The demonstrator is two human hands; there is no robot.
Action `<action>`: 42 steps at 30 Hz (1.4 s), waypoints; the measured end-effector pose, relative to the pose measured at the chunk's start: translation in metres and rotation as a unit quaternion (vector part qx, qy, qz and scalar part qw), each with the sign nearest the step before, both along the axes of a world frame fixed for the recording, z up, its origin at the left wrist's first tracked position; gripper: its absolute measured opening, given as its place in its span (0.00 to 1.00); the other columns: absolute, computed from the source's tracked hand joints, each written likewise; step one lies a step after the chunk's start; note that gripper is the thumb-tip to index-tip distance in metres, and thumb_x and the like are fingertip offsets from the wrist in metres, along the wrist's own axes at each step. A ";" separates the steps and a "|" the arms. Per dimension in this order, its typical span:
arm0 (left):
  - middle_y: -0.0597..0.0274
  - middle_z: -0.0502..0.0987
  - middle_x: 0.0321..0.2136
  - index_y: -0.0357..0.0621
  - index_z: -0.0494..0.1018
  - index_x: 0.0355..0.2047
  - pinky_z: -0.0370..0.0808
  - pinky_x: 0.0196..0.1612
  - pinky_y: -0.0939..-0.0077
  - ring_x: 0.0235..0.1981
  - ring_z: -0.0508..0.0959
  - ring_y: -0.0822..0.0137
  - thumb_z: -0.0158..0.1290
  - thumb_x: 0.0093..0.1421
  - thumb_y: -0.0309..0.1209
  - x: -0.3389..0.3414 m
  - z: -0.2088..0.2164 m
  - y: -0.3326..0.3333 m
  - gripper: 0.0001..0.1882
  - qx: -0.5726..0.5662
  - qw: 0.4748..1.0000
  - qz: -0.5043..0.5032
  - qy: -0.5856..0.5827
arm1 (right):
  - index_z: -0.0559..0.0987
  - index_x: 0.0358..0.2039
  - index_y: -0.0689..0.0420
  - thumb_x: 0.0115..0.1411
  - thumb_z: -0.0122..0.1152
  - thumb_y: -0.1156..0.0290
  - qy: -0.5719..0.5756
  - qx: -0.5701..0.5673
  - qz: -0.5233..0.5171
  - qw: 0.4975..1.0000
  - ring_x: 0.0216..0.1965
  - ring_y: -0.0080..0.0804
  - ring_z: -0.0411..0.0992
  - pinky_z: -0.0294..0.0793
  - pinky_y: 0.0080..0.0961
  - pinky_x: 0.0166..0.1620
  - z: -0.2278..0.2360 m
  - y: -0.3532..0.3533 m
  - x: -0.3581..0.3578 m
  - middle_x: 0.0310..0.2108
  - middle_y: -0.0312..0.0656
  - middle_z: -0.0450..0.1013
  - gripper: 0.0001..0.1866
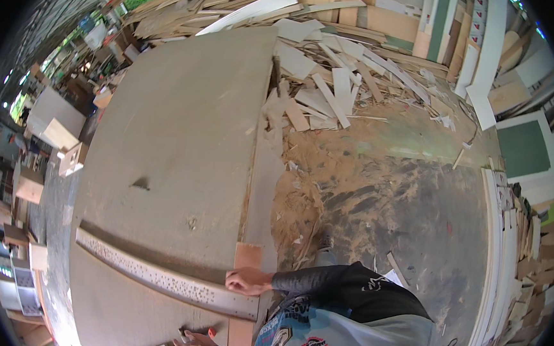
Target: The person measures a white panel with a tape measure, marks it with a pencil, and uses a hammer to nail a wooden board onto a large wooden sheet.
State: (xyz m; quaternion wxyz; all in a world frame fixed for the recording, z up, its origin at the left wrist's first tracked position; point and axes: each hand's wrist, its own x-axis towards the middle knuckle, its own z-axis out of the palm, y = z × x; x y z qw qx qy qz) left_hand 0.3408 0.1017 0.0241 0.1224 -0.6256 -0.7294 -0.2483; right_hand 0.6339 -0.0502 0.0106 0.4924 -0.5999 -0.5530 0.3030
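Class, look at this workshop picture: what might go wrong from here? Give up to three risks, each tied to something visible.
1. The right hand is on the long speckled strip near one end only, so the far end might swing across the large panel if bumped.
2. Sawdust lies on the floor near the person's shoe, so footing may be slippery.
3. Loose offcuts are heaped beyond, and could trip someone or slide.
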 end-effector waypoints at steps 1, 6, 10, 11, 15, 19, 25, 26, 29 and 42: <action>0.50 0.71 0.54 0.47 0.70 0.57 0.68 0.57 0.47 0.56 0.71 0.47 0.54 0.67 0.41 0.028 0.009 0.001 0.21 0.010 1.000 -0.015 -0.003 | 0.74 0.35 0.59 0.62 0.57 0.73 -0.025 -0.016 -0.028 0.999 0.36 0.43 0.74 0.73 0.38 0.39 -0.004 -0.018 0.025 0.35 0.42 0.72 0.03; 0.52 0.67 0.59 0.51 0.67 0.60 0.66 0.59 0.41 0.60 0.68 0.48 0.56 0.65 0.37 0.176 0.027 -0.011 0.24 0.004 0.982 -0.174 -0.080 | 0.76 0.37 0.58 0.60 0.58 0.73 -0.064 -0.078 -0.182 0.978 0.36 0.47 0.75 0.73 0.40 0.39 -0.047 -0.136 0.156 0.35 0.44 0.74 0.05; 0.51 0.67 0.58 0.44 0.69 0.57 0.67 0.60 0.47 0.62 0.67 0.48 0.58 0.62 0.29 0.333 0.042 -0.076 0.22 -0.027 0.954 -0.283 -0.091 | 0.78 0.33 0.59 0.57 0.60 0.70 -0.022 -0.119 -0.277 0.953 0.36 0.53 0.74 0.72 0.44 0.39 -0.032 -0.256 0.248 0.33 0.49 0.75 0.07; 0.52 0.67 0.57 0.44 0.70 0.55 0.67 0.60 0.49 0.61 0.68 0.49 0.58 0.62 0.28 0.368 0.030 -0.087 0.21 -0.031 0.918 -0.369 -0.140 | 0.79 0.33 0.60 0.57 0.61 0.69 -0.029 -0.147 -0.311 0.938 0.37 0.54 0.75 0.73 0.44 0.39 -0.039 -0.287 0.269 0.34 0.50 0.76 0.08; 0.52 0.71 0.52 0.41 0.73 0.49 0.71 0.54 0.61 0.55 0.71 0.56 0.58 0.59 0.22 0.498 -0.022 -0.158 0.17 -0.206 0.768 -0.509 -0.331 | 0.83 0.37 0.60 0.60 0.61 0.66 -0.025 -0.230 -0.453 0.861 0.38 0.50 0.78 0.76 0.41 0.42 -0.042 -0.414 0.345 0.36 0.50 0.79 0.11; 0.55 0.78 0.42 0.38 0.76 0.45 0.75 0.46 0.65 0.45 0.78 0.61 0.57 0.61 0.27 0.586 -0.127 -0.174 0.12 -0.417 0.648 -0.556 -0.313 | 0.84 0.38 0.61 0.61 0.63 0.64 0.066 -0.151 -0.610 0.775 0.35 0.45 0.79 0.76 0.41 0.39 -0.034 -0.477 0.395 0.34 0.51 0.80 0.13; 0.57 0.83 0.32 0.37 0.78 0.45 0.78 0.41 0.65 0.35 0.82 0.63 0.58 0.62 0.33 0.631 -0.216 -0.242 0.14 -0.703 0.520 -0.485 0.014 | 0.85 0.37 0.62 0.61 0.63 0.63 0.151 -0.162 -0.674 0.704 0.33 0.44 0.80 0.77 0.40 0.38 -0.070 -0.541 0.417 0.31 0.53 0.81 0.14; 0.57 0.83 0.32 0.38 0.78 0.45 0.78 0.41 0.64 0.35 0.82 0.62 0.58 0.62 0.33 0.645 -0.227 -0.255 0.14 -0.712 0.513 -0.475 0.069 | 0.85 0.37 0.62 0.61 0.63 0.62 0.166 -0.166 -0.663 0.710 0.33 0.45 0.80 0.77 0.40 0.38 -0.077 -0.553 0.419 0.31 0.53 0.81 0.15; 0.55 0.82 0.31 0.38 0.78 0.43 0.78 0.39 0.61 0.34 0.81 0.59 0.56 0.62 0.35 0.710 -0.253 -0.296 0.14 -0.704 0.477 -0.491 0.190 | 0.85 0.38 0.61 0.60 0.63 0.60 0.143 -0.221 -0.659 0.705 0.33 0.47 0.80 0.77 0.42 0.39 -0.119 -0.609 0.437 0.30 0.52 0.81 0.16; 0.39 0.81 0.39 0.40 0.79 0.40 0.76 0.46 0.43 0.43 0.80 0.38 0.50 0.64 0.44 1.210 -0.285 -0.506 0.19 -0.170 0.295 -0.876 0.343 | 0.85 0.26 0.56 0.59 0.60 0.57 0.210 -0.202 -0.874 0.388 0.20 0.38 0.78 0.77 0.37 0.30 -0.250 -0.832 0.531 0.22 0.45 0.80 0.16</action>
